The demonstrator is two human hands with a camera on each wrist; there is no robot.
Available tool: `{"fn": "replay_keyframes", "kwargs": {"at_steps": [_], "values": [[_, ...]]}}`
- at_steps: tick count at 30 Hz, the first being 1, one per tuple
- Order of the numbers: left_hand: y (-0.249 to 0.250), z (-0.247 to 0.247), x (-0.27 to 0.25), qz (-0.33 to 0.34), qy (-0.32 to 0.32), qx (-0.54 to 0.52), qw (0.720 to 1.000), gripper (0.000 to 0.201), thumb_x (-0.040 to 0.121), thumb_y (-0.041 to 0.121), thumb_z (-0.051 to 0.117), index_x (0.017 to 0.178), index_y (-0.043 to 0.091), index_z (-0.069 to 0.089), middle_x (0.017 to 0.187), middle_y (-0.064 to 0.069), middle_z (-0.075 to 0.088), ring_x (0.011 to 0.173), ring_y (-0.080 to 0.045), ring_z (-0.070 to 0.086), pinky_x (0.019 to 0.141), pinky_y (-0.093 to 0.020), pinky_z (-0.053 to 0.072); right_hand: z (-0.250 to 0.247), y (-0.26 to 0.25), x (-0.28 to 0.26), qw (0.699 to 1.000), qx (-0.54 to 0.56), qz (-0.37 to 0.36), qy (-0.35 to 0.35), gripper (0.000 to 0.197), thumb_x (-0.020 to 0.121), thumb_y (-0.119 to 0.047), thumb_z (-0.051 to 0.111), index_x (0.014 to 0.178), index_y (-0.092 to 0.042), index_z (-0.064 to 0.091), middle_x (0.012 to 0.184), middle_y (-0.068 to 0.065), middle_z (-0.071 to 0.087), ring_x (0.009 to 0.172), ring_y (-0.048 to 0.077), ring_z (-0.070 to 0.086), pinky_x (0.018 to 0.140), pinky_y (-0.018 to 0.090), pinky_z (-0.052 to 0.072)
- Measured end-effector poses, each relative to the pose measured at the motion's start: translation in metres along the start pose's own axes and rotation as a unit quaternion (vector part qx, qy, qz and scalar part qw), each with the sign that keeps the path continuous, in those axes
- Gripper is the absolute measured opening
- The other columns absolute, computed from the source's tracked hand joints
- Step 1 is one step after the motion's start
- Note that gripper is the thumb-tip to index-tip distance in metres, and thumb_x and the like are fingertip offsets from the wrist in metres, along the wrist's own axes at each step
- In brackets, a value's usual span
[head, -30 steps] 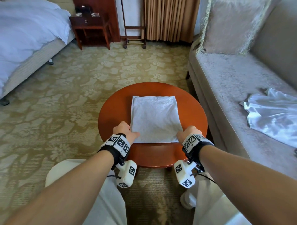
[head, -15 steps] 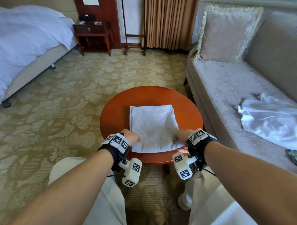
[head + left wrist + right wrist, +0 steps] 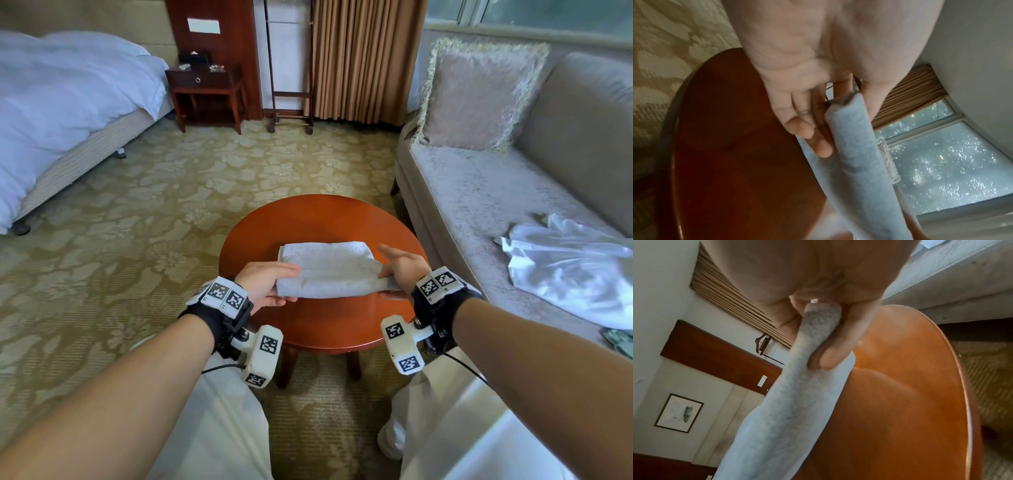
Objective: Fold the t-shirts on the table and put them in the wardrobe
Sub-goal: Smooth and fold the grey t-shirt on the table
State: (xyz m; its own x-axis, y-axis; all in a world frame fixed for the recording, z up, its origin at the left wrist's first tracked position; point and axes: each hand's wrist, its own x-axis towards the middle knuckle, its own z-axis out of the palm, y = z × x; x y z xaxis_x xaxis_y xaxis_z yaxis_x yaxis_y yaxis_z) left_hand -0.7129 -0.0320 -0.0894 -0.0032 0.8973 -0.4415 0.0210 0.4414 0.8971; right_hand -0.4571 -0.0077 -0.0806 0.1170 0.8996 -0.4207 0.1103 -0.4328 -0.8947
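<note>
Fingers (image 3: pixel 809 129) of the left hand (image 3: pixel 263 284) and right hand (image 3: pixel 404 270) pinch opposite ends of the folded white t-shirt (image 3: pixel 329 270), held just above the round worktop (image 3: pixel 318 219); beyond it stands a bedside table (image 3: pixel 205 92).

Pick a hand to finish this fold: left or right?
Neither alone, slight edge to the left hand: its thumb lies over the folded shirt with fingers beneath. The right hand only pinches its end, above the table.
</note>
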Motion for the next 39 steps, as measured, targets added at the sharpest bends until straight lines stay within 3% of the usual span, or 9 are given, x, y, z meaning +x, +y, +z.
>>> {"fn": "replay_keyframes", "kwargs": {"at_steps": [4,10,14,17,20,24,28,34,39], "values": [[-0.004,-0.007,-0.001,-0.003,-0.020,-0.083,0.996,0.036,0.088,0.017,0.056,0.115,-0.004,0.066,0.100,-0.019,0.069,0.079,-0.032,0.068,0.071,-0.035,0.049,-0.004,0.005,-0.004,0.997,-0.013,-0.037,-0.066,0.013,0.079,-0.008,0.068,0.091,-0.009,0.069,0.115,0.017,0.063,0.106,0.030,0.063,0.088,0.042,0.056],[-0.010,-0.019,0.000,-0.012,-0.049,-0.128,0.991,0.052,0.078,-0.007,0.026,0.117,0.000,0.060,0.127,-0.020,0.059,0.107,-0.036,0.062,0.087,-0.042,0.049,-0.011,0.014,-0.004,0.992,-0.047,-0.042,-0.105,0.028,0.075,0.013,0.060,0.100,0.004,0.070,0.108,0.012,0.066,0.096,0.020,0.064,0.075,0.029,0.054],[-0.011,-0.020,0.002,0.006,-0.101,-0.091,0.991,0.057,0.082,-0.028,0.031,0.119,0.006,0.058,0.119,-0.016,0.067,0.107,-0.030,0.067,0.092,-0.039,0.049,-0.014,0.018,-0.003,0.985,-0.153,-0.068,-0.052,0.031,0.070,0.006,0.069,0.093,-0.013,0.075,0.088,0.009,0.072,0.087,0.021,0.068,0.067,0.023,0.054],[-0.014,-0.017,0.005,0.061,-0.053,0.034,0.996,0.040,0.080,-0.013,0.068,0.112,0.010,0.066,0.105,-0.010,0.074,0.099,-0.021,0.071,0.084,-0.031,0.054,-0.011,0.016,-0.001,0.972,-0.221,-0.080,-0.025,0.014,0.078,-0.014,0.074,0.090,-0.022,0.074,0.086,0.004,0.070,0.085,0.019,0.065,0.064,0.022,0.048],[-0.018,-0.015,0.014,0.131,0.027,0.158,0.978,0.031,0.075,0.009,0.082,0.104,0.014,0.070,0.086,-0.003,0.075,0.082,-0.016,0.071,0.071,-0.025,0.054,-0.011,0.014,0.002,0.969,-0.236,-0.076,-0.022,0.013,0.084,-0.027,0.072,0.092,-0.016,0.071,0.080,0.001,0.064,0.078,0.018,0.058,0.060,0.022,0.040],[-0.021,-0.018,0.025,0.194,0.072,0.246,0.947,0.017,0.078,0.029,0.081,0.092,0.026,0.071,0.103,-0.001,0.068,0.095,-0.019,0.065,0.090,-0.032,0.050,-0.007,0.009,0.014,0.978,-0.208,-0.025,-0.005,0.031,0.085,-0.027,0.072,0.110,-0.010,0.067,0.094,0.005,0.064,0.096,0.024,0.059,0.080,0.029,0.041],[-0.023,-0.017,0.033,0.207,0.071,0.262,0.940,0.030,0.085,0.033,0.073,0.112,0.022,0.069,0.120,0.009,0.060,0.110,-0.009,0.057,0.099,-0.028,0.044,-0.007,0.008,0.019,0.991,-0.135,-0.022,-0.011,0.059,0.079,-0.031,0.076,0.130,-0.008,0.057,0.122,0.008,0.061,0.119,0.025,0.053,0.092,0.036,0.036],[-0.028,-0.014,0.046,0.211,0.046,0.262,0.941,0.029,0.095,0.039,0.058,0.121,0.028,0.062,0.117,0.010,0.068,0.109,-0.008,0.063,0.101,-0.038,0.049,0.004,0.019,0.020,0.966,-0.231,-0.111,0.020,0.032,0.091,-0.044,0.058,0.106,-0.017,0.063,0.095,0.002,0.067,0.091,0.021,0.064,0.078,0.034,0.051],[-0.035,-0.010,0.057,0.201,0.096,0.334,0.916,0.036,0.096,0.046,0.052,0.117,0.019,0.063,0.107,0.003,0.069,0.097,-0.018,0.063,0.084,-0.032,0.050,0.018,0.028,0.033,0.937,-0.321,-0.102,0.092,0.039,0.092,-0.052,0.052,0.092,-0.013,0.054,0.082,0.003,0.060,0.067,0.015,0.053,0.052,0.025,0.035]]}}
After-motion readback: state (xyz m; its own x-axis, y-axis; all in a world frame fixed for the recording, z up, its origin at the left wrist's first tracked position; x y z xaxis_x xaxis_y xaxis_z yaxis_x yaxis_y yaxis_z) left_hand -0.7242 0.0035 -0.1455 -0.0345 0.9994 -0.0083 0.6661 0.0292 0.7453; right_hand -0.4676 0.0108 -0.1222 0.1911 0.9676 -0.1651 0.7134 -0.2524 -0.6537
